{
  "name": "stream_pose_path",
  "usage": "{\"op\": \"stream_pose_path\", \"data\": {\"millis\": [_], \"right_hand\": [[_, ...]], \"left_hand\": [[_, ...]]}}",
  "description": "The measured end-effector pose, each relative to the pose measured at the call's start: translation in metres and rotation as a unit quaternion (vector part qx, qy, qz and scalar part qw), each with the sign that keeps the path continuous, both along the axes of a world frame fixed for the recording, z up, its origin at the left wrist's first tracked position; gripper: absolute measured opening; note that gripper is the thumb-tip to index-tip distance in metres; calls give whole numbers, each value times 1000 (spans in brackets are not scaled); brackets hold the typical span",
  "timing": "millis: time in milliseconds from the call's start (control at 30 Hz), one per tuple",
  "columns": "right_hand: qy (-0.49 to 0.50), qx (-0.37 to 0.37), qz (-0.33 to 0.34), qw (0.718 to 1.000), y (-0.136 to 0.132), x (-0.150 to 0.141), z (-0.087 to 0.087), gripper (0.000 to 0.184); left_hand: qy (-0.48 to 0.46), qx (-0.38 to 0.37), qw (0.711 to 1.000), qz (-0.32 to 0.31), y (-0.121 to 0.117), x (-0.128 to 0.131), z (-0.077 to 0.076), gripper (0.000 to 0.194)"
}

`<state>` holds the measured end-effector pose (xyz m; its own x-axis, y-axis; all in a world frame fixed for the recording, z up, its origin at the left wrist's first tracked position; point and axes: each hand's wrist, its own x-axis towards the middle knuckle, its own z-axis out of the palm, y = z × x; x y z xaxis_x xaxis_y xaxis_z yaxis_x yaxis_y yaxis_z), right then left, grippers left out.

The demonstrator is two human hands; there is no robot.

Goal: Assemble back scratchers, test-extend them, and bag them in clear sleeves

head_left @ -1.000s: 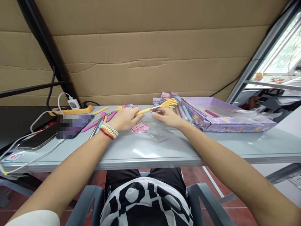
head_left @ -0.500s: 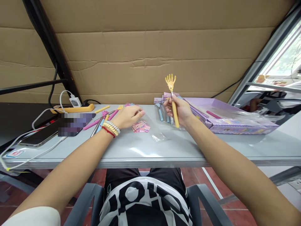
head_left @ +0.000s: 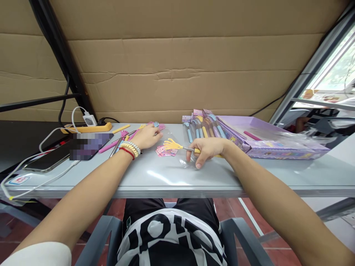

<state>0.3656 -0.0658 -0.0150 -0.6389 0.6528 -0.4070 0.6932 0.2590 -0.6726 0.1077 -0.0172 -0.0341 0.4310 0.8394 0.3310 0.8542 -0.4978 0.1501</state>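
My right hand [head_left: 206, 149] is closed around a yellow hand-shaped back scratcher [head_left: 172, 145]. The scratcher lies sideways with its claw pointing left, just over a small stack of pink printed cards [head_left: 166, 150]. Under its metal shaft is a small clear plastic bag [head_left: 186, 162]. My left hand [head_left: 148, 137] rests over a pile of loose back scratchers, its fingers bent down and the tips hidden. Pink claws [head_left: 161, 126] and a blue claw [head_left: 156, 124] stick out beyond those fingers. A pink handle [head_left: 107, 147] extends to the left of the wrist.
Packaged back scratchers [head_left: 205, 127] lie in a row at the back. To their right stands an open purple box [head_left: 283, 152] with plastic sleeves and a pink stick. Phones [head_left: 47, 159], cables and a yellow power strip [head_left: 102, 127] occupy the left. A cardboard wall [head_left: 166, 55] rises behind.
My right hand has come down and tipped the yellow back scratcher from upright to sideways, claw leftward. My left hand has shifted slightly left, its fingers more bent.
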Motion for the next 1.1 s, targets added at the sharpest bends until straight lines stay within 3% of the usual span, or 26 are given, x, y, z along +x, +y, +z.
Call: {"op": "stream_pose_path", "data": {"millis": [100, 267, 367, 467, 533, 600, 667, 700, 733, 767, 833, 1000, 1033, 1100], "right_hand": [[-25, 15, 10, 1000, 2, 4, 0, 41], [0, -20, 40, 999, -1, 6, 2, 50], [-14, 0, 47, 999, -3, 3, 2, 46], [8, 26, 24, 999, -1, 0, -1, 31], [79, 73, -29, 994, 1, 0, -2, 24], [182, 211, -139, 950, 4, 1, -3, 21], [252, 382, -248, 854, 6, 0, -5, 19], [265, 444, -274, 811, 7, -1, -6, 18], [263, 482, -278, 788, 7, -1, -7, 17], [252, 499, -263, 786, 7, -3, -8, 17], [229, 504, -214, 805, 6, -6, -11, 19], [207, 519, -116, 821, 4, -17, -16, 22], [201, 523, -101, 822, 5, -19, -16, 22], [181, 530, -77, 825, 6, -19, -18, 19]], "left_hand": [[-2, -3, 1000, -3, -2, 1, 2, 39], [0, -2, 1000, -3, -4, 2, 2, 41], [7, 2, 1000, -6, -3, 1, 1, 43], [-3, 12, 1000, -10, -2, 0, 1, 51], [-26, 23, 999, 13, 0, 0, 3, 56], [-65, 42, 996, 54, 1, -1, 6, 57], [-113, 59, 988, 90, 1, -3, 8, 54], [-137, 63, 983, 102, 1, -3, 9, 51], [-158, 64, 980, 106, 1, -3, 9, 47], [-174, 65, 977, 101, 1, -4, 9, 42], [-186, 78, 978, 54, -2, -3, 7, 40], [-80, 152, 974, -145, -13, 10, -2, 68], [-54, 164, 972, -162, -15, 14, -4, 67], [-11, 188, 966, -177, -17, 20, -7, 47]]}}
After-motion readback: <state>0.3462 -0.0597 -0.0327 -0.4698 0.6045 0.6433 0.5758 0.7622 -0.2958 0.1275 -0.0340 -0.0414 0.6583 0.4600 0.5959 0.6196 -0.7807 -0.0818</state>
